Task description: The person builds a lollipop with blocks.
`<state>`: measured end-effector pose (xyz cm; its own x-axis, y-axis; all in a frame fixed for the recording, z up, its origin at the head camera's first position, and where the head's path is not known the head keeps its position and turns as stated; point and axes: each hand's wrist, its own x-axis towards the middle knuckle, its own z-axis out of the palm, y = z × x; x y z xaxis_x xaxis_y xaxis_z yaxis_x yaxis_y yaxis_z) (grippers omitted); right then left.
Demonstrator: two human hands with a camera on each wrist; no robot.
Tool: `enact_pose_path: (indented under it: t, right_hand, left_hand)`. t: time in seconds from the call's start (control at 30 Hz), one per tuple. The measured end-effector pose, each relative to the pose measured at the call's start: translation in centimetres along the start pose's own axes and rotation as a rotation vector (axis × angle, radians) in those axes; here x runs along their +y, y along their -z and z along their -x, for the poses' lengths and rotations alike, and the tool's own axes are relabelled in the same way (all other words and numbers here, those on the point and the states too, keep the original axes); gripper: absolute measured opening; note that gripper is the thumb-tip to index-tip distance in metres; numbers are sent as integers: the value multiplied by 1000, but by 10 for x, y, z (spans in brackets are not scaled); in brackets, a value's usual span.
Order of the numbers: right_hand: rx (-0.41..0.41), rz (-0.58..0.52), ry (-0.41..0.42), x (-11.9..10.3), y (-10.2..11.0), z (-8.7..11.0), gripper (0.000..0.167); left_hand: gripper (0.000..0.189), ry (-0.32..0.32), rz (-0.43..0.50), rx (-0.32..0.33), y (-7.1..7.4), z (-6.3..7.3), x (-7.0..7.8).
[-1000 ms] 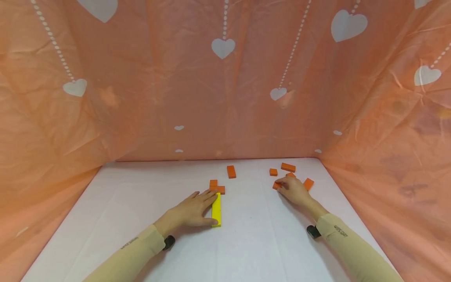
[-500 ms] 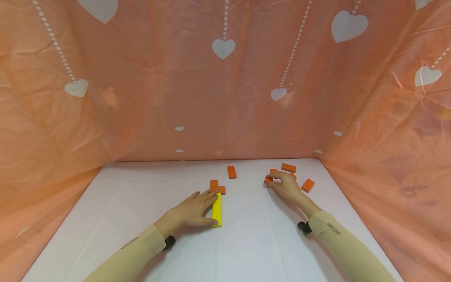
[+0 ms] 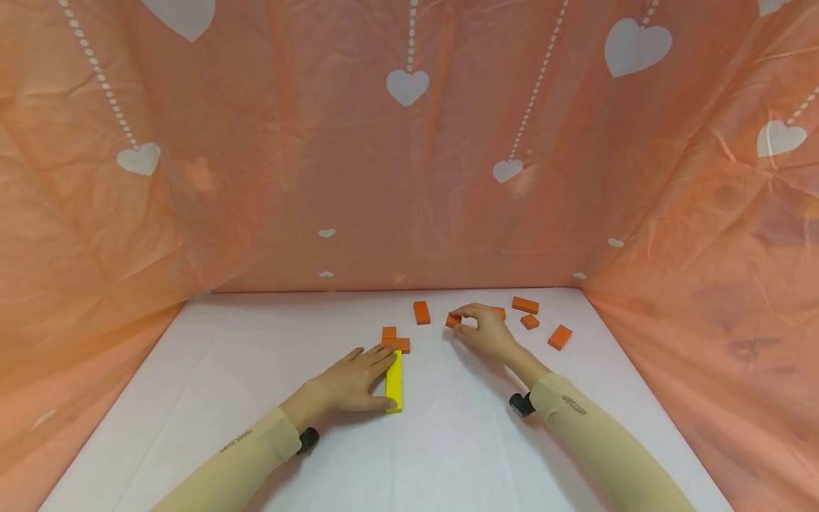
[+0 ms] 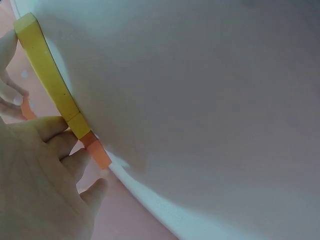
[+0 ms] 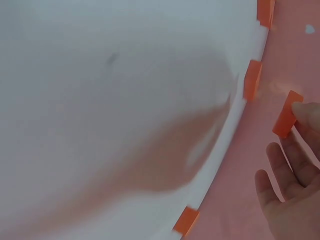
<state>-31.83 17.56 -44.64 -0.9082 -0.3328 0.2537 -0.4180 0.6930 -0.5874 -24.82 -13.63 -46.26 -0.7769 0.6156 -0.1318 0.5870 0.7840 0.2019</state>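
Note:
My left hand point(image 3: 350, 384) lies spread over a long yellow block point(image 3: 394, 380), thumb at its near end and fingertips toward its far end. In the left wrist view a seam parts that block from a short yellow piece point(image 4: 78, 126), followed by an orange block point(image 4: 100, 154). At the far end, in the head view, sit two orange pieces, one small block point(image 3: 389, 332) and one block point(image 3: 402, 345) partly under the fingertips. My right hand point(image 3: 491, 338) pinches an orange block point(image 5: 286, 116) between thumb and fingers, above the white table.
An orange block point(image 3: 421, 313) lies between the hands toward the back. Farther right are several others: a block point(image 3: 525, 305), a small block point(image 3: 530, 322), a tilted block point(image 3: 559, 338) and one partly hidden block point(image 3: 499, 312). An orange cloth point(image 3: 397, 213) with white hearts encloses the table point(image 3: 448, 455).
My right hand has moved left with the orange block it pinches, away from the loose blocks at the right. The left hand stays on the yellow block.

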Motion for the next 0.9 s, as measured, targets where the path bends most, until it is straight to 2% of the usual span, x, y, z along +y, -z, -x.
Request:
enact_pose_path:
  t: [0.2,0.43,0.7,0.9]
  right_hand:
    - [-30,16,12,-15,-13,-12,32]
    - [-49,1,92,-29,-27,-22,30]
    - [-137,-23,55,-45,-44,-29,29]
    - [-170,-16,112,-53,-54,-36,26]
  left_hand:
    - [98,1,1,-6,0,-2,-2]
    - [97,7,9,-10,2,0,0]
    - [97,-2,4,-12,3,3,1]
    - [97,3,19,-15,4,3,0]
